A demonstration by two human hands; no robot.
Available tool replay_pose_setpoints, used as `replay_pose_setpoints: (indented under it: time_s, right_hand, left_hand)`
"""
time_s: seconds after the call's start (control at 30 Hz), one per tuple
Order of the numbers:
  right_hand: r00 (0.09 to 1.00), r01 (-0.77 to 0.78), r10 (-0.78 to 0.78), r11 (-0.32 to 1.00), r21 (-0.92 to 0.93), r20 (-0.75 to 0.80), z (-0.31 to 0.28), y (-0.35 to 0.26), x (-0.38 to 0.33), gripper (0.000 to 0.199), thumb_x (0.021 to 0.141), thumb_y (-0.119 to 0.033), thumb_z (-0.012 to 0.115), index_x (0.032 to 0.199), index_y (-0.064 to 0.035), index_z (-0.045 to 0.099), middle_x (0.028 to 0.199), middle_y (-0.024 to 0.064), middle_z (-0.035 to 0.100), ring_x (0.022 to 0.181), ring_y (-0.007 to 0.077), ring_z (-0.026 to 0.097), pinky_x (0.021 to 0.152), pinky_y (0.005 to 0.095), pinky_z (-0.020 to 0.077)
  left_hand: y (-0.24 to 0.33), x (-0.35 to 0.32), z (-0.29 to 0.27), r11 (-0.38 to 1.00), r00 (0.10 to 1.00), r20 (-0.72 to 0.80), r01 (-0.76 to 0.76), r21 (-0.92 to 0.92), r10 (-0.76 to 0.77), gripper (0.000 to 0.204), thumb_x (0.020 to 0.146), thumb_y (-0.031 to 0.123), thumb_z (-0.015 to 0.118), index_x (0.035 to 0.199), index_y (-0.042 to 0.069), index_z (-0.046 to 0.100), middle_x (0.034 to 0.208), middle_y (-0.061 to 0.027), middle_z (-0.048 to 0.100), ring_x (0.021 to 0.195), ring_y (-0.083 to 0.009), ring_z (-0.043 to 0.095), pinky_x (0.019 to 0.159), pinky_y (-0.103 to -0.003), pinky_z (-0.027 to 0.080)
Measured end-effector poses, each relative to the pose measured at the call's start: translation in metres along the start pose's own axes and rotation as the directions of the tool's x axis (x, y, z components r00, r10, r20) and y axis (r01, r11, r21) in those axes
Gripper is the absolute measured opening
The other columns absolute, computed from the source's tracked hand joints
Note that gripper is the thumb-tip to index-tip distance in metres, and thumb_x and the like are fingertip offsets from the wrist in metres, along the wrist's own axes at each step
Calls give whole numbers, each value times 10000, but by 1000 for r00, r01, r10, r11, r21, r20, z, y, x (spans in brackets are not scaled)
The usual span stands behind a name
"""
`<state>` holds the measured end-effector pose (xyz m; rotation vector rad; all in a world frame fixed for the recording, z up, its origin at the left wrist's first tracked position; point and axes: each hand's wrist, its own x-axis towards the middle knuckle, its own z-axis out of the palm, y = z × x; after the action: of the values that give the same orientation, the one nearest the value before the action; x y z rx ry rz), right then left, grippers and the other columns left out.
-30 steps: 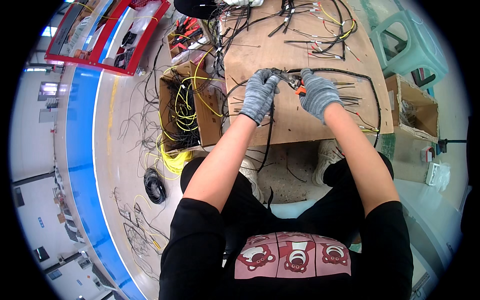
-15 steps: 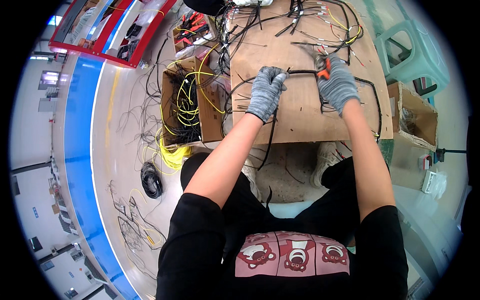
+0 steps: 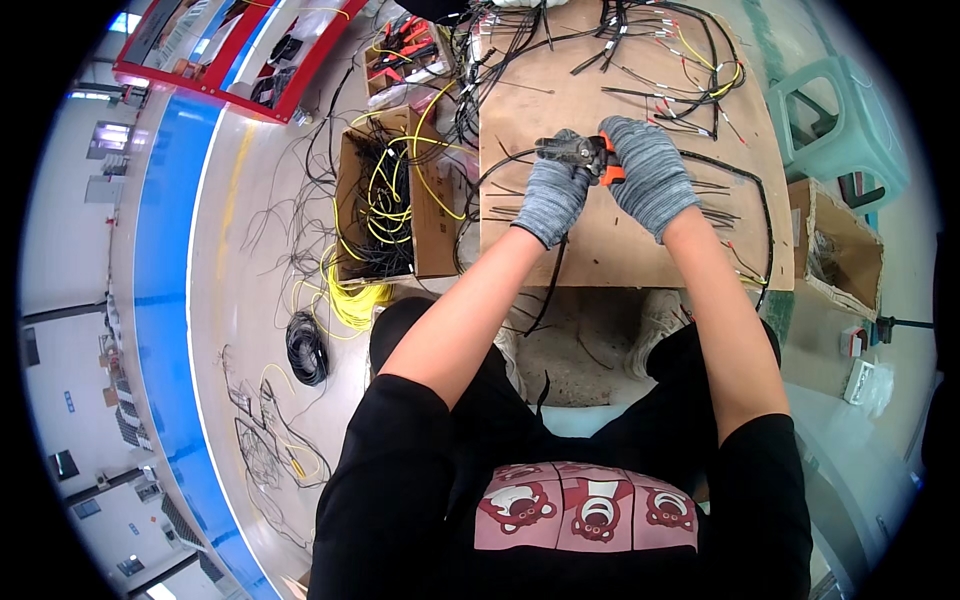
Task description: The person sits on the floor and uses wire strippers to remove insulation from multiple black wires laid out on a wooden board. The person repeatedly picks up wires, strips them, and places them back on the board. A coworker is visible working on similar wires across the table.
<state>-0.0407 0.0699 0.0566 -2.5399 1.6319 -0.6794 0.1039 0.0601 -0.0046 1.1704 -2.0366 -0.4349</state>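
Both my hands wear grey knit gloves and meet over the brown board (image 3: 600, 255). My left hand (image 3: 553, 195) is closed around a black cable bundle (image 3: 748, 176), which runs right across the board and bends down along its right side. A loose black cable end (image 3: 548, 290) hangs below that hand, over the near edge. In my closed right hand (image 3: 652, 172) are orange-handled pliers (image 3: 610, 172). Their dark jaws point left and lie right over my left fingers, at the bundle. Whether the jaws touch the bundle is hidden.
A cardboard box (image 3: 434, 235) of black and yellow cables stands left of the board, near a black cable coil (image 3: 305, 350). A green stool (image 3: 850, 110) and another carton (image 3: 850, 285) stand at right. More wire bundles (image 3: 700, 95) lie across the board's far part.
My right hand has brought the pliers left to my left hand, and their jaws now lie at its fingers. The whole view has shifted slightly to the right.
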Motion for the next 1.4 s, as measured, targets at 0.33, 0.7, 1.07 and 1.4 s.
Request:
replay_pose_setpoints:
  time_s: [0.33, 0.7, 1.07, 1.4]
  right_hand:
    - [923, -238, 345, 858, 455, -169, -62, 76, -28, 270, 699, -39, 575, 961, -20, 513, 770, 131, 568, 650, 237, 546, 597, 295, 457]
    - [939, -213, 139, 953, 216, 313, -61, 29, -67, 448, 676, -88, 551, 1096, 40, 462, 924, 259, 554, 869, 381, 549, 747, 359, 454]
    - [953, -282, 215, 887, 367, 213, -44, 30, -70, 520, 670, -65, 563, 1151, 66, 415, 920, 220, 572, 847, 313, 582, 765, 313, 455]
    - [969, -239, 198, 907, 347, 148, -41, 27, -69, 436, 685, -75, 562, 1079, 62, 435, 850, 213, 555, 768, 314, 555, 717, 334, 447]
  left_hand:
    - [-11, -8, -19, 604, 850, 148, 470, -643, -505, 121, 858, 65, 500, 970, 29, 527, 777, -27, 558, 608, -84, 550, 517, -195, 439]
    - [-8, -47, -88, 319, 622, -136, 193, -928, -771, 164, 815, 18, 545, 968, 49, 499, 772, -27, 549, 576, -94, 520, 497, -185, 438]
    - [58, -134, 18, 30, 543, 149, 307, -951, -826, 311, 801, 19, 569, 1090, 60, 462, 992, -26, 505, 839, -105, 515, 706, -207, 460]
    - [7, -115, 23, -75, 357, 73, 8, -997, -931, 325, 790, 44, 595, 1069, 94, 436, 899, -3, 517, 783, -86, 510, 673, -207, 431]
